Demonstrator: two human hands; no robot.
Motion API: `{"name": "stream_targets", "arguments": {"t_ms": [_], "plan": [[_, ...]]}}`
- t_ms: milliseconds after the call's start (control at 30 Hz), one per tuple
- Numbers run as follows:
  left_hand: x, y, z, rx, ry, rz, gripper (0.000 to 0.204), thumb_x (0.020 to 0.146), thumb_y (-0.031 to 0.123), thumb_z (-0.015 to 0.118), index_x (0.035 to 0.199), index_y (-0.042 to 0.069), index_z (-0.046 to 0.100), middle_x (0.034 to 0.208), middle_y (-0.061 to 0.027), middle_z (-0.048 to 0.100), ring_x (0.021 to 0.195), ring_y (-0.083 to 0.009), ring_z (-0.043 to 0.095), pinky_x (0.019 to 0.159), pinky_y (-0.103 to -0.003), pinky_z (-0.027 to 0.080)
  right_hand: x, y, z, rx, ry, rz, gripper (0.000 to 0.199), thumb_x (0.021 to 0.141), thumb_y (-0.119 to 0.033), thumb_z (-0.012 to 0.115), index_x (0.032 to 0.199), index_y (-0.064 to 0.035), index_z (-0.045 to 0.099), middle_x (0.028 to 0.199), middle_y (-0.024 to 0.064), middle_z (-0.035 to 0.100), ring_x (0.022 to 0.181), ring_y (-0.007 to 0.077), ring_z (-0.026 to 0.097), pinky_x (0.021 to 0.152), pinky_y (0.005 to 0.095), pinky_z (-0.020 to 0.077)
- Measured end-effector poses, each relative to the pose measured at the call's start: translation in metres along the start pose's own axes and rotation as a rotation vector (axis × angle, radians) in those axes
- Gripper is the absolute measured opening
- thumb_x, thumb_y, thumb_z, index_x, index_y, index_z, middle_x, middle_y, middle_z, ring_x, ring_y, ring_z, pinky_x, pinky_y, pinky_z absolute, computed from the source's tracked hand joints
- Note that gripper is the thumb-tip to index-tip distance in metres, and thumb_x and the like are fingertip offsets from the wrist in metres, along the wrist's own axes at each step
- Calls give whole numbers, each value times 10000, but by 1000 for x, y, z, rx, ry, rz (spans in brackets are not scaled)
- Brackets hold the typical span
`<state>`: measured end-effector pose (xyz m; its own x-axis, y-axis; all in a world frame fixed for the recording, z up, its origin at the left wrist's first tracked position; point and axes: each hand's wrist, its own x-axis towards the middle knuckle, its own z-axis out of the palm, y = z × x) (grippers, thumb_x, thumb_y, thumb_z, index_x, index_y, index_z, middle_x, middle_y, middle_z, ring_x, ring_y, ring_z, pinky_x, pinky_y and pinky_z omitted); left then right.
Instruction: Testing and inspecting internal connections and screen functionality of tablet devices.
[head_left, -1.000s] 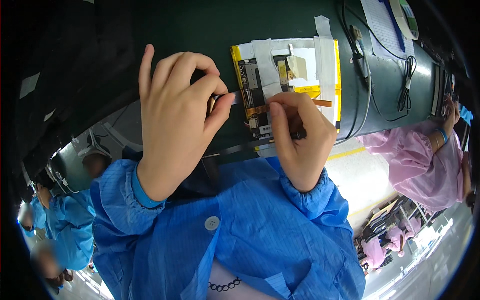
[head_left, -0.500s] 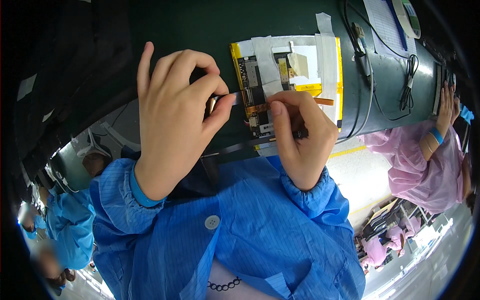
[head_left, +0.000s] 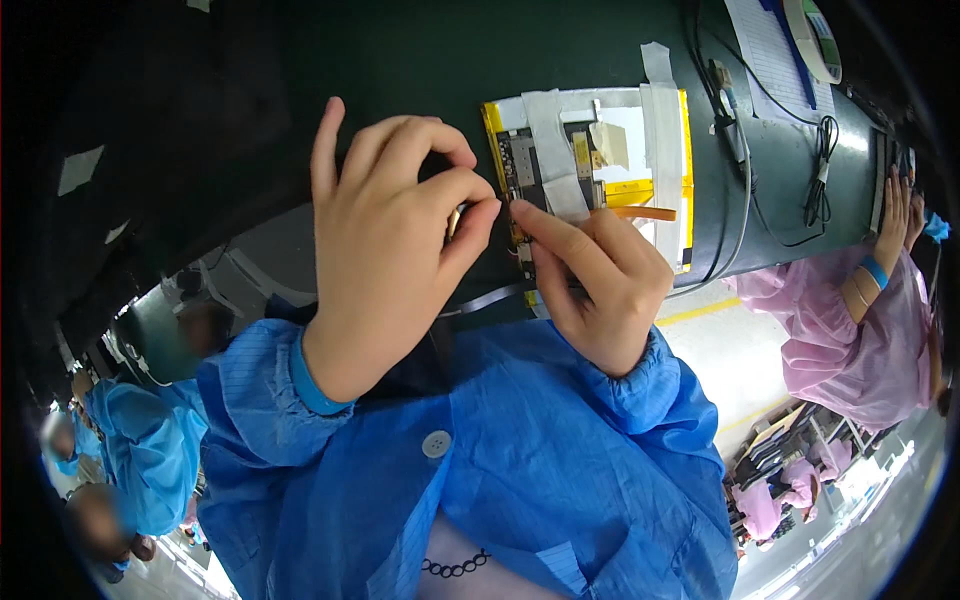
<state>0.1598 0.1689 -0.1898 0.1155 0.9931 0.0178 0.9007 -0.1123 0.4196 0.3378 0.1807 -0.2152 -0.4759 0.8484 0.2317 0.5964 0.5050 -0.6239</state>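
Bench close-up: circuit board (head_left: 523, 160) lay across the left side of the white battery pack (head_left: 622, 106) | left hand (head_left: 385, 240) pinched narrowly, left of pack, contents unclear | right hand (head_left: 610, 275) aimed forefinger at pack's left edge, thumb apart | apparently fingertip positioning; next move seemingly called for steady pressure

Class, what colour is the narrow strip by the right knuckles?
The strip is orange, clearest in head view.

Left hand (head_left: 400, 235) hid most of a small item (head_left: 454, 224) in its pinch; I could not identify it. Right hand (head_left: 600, 275) covered part of the circuit board (head_left: 522, 158) and the orange strip's (head_left: 648, 213) left end. Upper edge cropped the paper sheet (head_left: 752, 45); a co-worker's head (head_left: 102, 520), lower left, was blurred.
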Motion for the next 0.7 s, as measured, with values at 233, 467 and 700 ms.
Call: {"name": "stream_targets", "arguments": {"t_ms": [233,467,700], "plan": [[0,1,3,1,18,1,68,743,135,670,711,92,628,923,1,556,1054,-213,512,1067,-479,210,4,-6,-7,-118,-76,-83,350,685,-62,666,1030,-119,659,630,34,443,524,182,490,479,299,421],[-2,10,-14,-101,93,78,187,764,177,642,934,107,606,1008,-32,600,1053,-244,520,1051,-472,227,-4,-19,-25,330,-176,226,428,739,31,488,1163,-27,506,680,88,499,543,217,505,535,308,422],[-25,39,-11,-558,-86,115,265,684,113,718,925,92,609,756,-7,615,795,-179,577,914,-403,379,-17,-17,-42,1052,-44,471,236,837,0,586,1033,6,456,859,50,531,750,95,522,667,218,424]]}}
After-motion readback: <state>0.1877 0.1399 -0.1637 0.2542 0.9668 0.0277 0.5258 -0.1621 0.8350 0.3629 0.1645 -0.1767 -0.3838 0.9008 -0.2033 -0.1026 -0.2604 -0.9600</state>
